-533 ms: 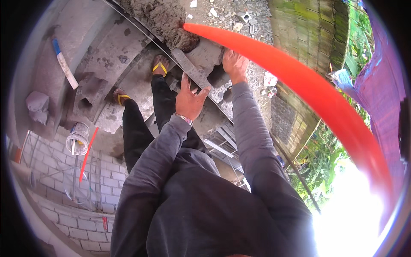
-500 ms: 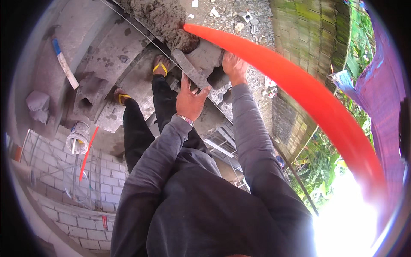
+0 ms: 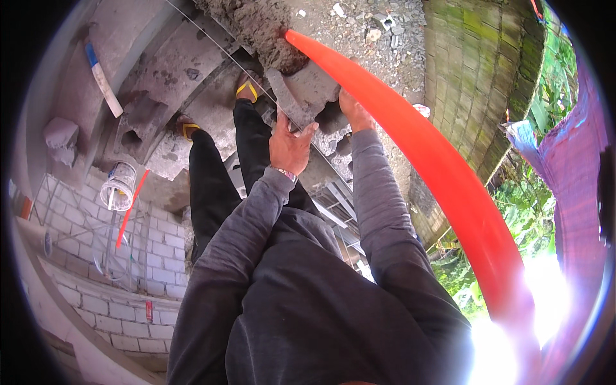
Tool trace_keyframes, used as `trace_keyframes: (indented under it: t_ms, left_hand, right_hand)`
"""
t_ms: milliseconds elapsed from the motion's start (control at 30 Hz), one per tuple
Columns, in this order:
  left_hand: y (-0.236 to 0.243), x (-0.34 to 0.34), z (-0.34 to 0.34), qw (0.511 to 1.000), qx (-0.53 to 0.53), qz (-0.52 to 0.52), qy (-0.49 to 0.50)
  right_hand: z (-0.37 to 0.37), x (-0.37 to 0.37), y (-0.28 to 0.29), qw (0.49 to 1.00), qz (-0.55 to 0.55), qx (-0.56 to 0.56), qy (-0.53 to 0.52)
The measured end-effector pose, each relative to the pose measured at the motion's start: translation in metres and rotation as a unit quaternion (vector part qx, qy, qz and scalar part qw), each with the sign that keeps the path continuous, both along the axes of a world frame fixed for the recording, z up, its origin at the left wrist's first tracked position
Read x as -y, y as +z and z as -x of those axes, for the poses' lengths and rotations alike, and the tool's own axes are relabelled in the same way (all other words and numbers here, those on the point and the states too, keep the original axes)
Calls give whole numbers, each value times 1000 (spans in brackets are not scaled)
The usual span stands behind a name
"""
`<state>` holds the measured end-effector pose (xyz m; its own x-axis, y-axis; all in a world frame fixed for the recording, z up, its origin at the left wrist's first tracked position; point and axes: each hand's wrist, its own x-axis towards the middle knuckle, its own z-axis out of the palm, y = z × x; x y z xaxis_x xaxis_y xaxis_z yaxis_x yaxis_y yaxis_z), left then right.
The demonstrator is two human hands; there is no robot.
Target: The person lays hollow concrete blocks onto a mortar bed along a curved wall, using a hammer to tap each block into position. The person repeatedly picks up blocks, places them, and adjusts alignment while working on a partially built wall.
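A rough grey concrete block [image 3: 308,92] with a hollow in it lies between my hands, below a heap of wet mortar [image 3: 263,29]. My left hand [image 3: 290,146] is at its near left edge, index finger stretched up against it and thumb spread to the right. A taut string [image 3: 224,51] runs diagonally past that hand. My right hand [image 3: 353,114] rests by the block's right end, its fingers mostly hidden behind a long orange pipe [image 3: 410,115]. The pipe passes close in front of the view, its narrow-looking end over the mortar.
My feet in yellow-strapped sandals [image 3: 247,88] stand on concrete at the left. Nearby are a blue-and-white pipe piece [image 3: 102,80], a broken block [image 3: 61,141] and a white bucket [image 3: 120,186]. Gravel [image 3: 385,51] and a mossy block wall [image 3: 478,77] lie to the right.
The view has shifted slightly, and the orange pipe's lower part appears further left, covering more of my right hand's fingers. Both hands stay by the concrete block.
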<state>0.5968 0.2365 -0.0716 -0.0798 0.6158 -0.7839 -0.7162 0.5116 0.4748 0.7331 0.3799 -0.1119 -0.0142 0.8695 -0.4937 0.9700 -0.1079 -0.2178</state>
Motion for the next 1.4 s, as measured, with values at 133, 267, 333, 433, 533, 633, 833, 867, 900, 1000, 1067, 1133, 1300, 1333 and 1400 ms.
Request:
trace_keyframes:
  t_ms: [133,267,333,433,533,633,833,867,900,1000,1067,1133,1300,1333,1400]
  left_hand:
    - [5,-4,-1,998,-59,-30,-19]
    - [5,-6,0,991,-116,-32,-64]
    - [3,-3,-1,992,-107,-33,-51]
    - [-1,0,0,987,-134,-41,-79]
    - [-4,0,-1,990,-124,-55,-45]
    - [5,-4,3,986,-136,-20,-92]
    - [-1,-2,-2,985,-155,-34,-69]
    - [-3,0,-3,985,-155,-42,-61]
    - [-8,3,-5,985,-154,-50,-53]
    - [-2,-2,-3,988,-141,-37,-58]
    - [-2,-2,-3,988,-138,-26,-64]
    - [-5,1,-4,987,-143,-26,-62]
    - [-2,-2,-3,984,-161,-16,-73]
    - [-3,-1,-3,983,-164,-13,-83]
    - [-5,2,-2,982,-166,-13,-93]
  right_hand:
    - [-3,2,1,1000,4,-4,-5]
    - [-7,2,0,1000,-4,0,10]
    - [-12,5,-7,1000,-10,13,24]
    - [-14,5,-11,998,-26,12,51]
    - [-21,7,-19,988,-80,8,132]
    - [-30,13,-34,991,-105,-19,83]
    - [-17,9,-22,998,-52,-18,18]
    - [-4,5,-8,1000,-29,-8,-2]
    - [5,1,4,1000,-7,3,-22]
    - [1,0,3,999,1,15,-32]
    - [-2,1,-2,999,-8,16,-26]
    - [-2,2,-3,999,-8,14,-30]
    - [4,0,4,999,10,-4,-50]
    - [3,1,3,999,8,0,-46]
    - [-2,4,-3,999,1,8,-31]
